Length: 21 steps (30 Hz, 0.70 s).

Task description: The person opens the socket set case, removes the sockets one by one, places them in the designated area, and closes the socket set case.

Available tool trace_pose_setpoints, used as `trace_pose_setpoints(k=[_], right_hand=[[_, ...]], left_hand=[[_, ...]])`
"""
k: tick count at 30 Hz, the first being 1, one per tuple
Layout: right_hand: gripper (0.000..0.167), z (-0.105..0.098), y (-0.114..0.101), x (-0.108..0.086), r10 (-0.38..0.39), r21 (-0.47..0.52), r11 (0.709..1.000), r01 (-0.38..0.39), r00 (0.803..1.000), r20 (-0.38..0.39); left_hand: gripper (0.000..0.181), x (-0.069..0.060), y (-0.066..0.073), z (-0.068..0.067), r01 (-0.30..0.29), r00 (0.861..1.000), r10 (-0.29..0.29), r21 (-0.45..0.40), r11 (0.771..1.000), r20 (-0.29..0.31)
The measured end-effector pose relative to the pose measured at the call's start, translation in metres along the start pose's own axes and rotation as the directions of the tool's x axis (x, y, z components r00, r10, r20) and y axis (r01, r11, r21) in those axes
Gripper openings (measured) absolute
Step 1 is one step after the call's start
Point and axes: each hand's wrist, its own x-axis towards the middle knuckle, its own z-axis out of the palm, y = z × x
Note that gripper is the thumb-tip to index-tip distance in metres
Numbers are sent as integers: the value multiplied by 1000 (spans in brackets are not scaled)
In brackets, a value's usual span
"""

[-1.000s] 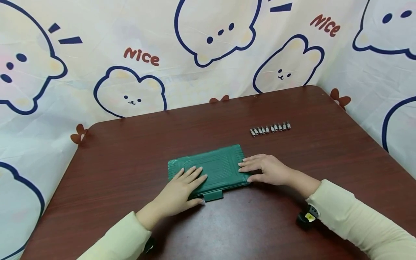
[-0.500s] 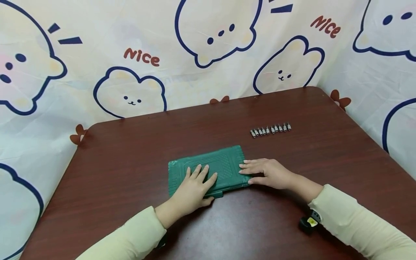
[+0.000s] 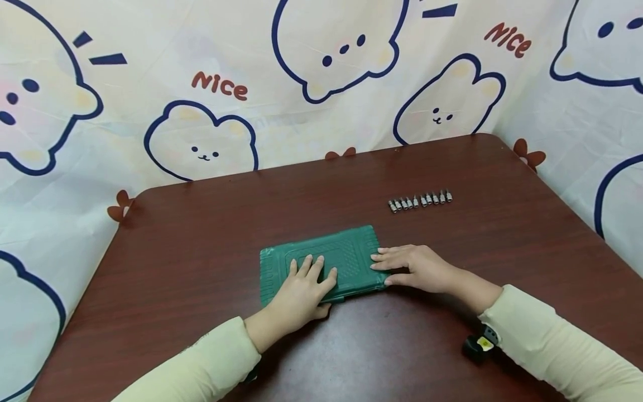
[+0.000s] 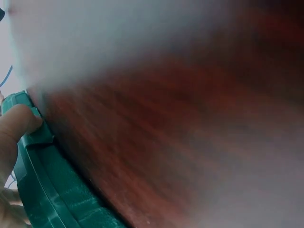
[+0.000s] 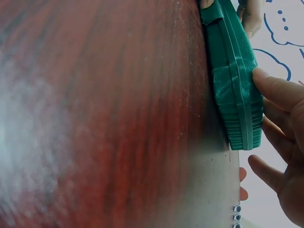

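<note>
A green plastic case [image 3: 351,259] lies closed on the table, its front latch [image 5: 212,15] folded up against the front side. Across the left part of the lid rests my left hand [image 3: 300,290], fingers spread over the top. Its thumb [image 4: 24,119] presses the latch in the left wrist view. My right hand [image 3: 419,268] touches the right end of the case with fingertips on the lid and the thumb by the front corner. Behind the case, to the right, small silver socket bits [image 3: 422,201] lie in a row, apart from both hands.
The dark red-brown table [image 3: 201,234] has rounded far corners. A pale cloth [image 3: 301,134] printed with cartoon bears hangs behind it and along the sides. A black wrist device [image 3: 477,346] is strapped below the right sleeve.
My left hand has moved right and slightly up the lid, its thumb now at the latch. The latch, sticking out before, has swung up against the case. The right hand has barely shifted.
</note>
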Motion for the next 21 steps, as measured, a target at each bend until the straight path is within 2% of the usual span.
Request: trace_pose_setpoints(k=[8, 14, 18, 21], right_hand=[[37, -1, -2, -1, 4, -13, 1000, -4, 1000, 5], [37, 1, -2, -1, 15, -7, 1000, -15, 1000, 12], [34, 0, -3, 1, 52, 49, 997, -53, 998, 19], [34, -4, -4, 3, 89, 108, 990, -89, 996, 2]], left_hand=[[53, 2, 3, 0, 18, 1000, -18, -12, 1000, -7], [53, 0, 2, -1, 36, 999, -35, -71, 997, 7], [54, 0, -2, -7, 69, 996, -60, -141, 988, 72], [56, 0, -7, -15, 128, 982, -85, -259, 957, 171]])
